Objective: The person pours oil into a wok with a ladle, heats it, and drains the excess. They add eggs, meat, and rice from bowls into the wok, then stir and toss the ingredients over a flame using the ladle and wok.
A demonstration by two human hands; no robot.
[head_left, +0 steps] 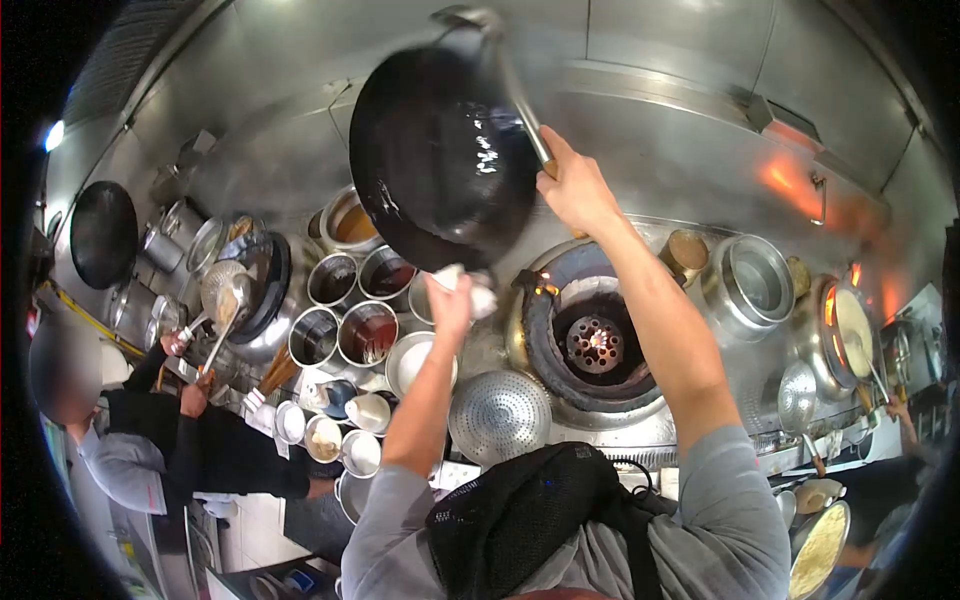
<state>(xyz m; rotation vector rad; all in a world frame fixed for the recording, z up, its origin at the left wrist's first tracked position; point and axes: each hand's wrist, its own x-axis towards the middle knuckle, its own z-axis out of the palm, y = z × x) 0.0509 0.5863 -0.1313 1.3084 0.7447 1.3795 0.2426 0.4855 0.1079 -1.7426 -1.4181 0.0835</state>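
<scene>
Black and tilted on edge, one wok (440, 160) hangs in the air over the far side of the steel table (745, 385), its hollow turned toward the cook and its lower rim above the pots. The cook's right hand (575, 190) is wrapped tight around a long handle (520, 95) that runs along the wok's upper rim; whether it belongs to the wok or to a ladle cannot be told. The left hand (452, 300) is clenched on a white cloth (478, 292) pressed to the wok's lower rim. Both arms reach forward and up, grey sleeves at the elbows, the right arm stretched higher than the left.

One burner (595, 345) glows at the table's middle, with one perforated strainer (498, 415) lying at the near edge just beside it. Six deep pots (367, 332) stand clustered toward the left end, a seventh partly hidden behind the left hand, and about five small bowls (323, 438) sit along the near left edge. At the left end a co-worker (180, 450) in dark sleeves holds a ladle (225, 290).
</scene>
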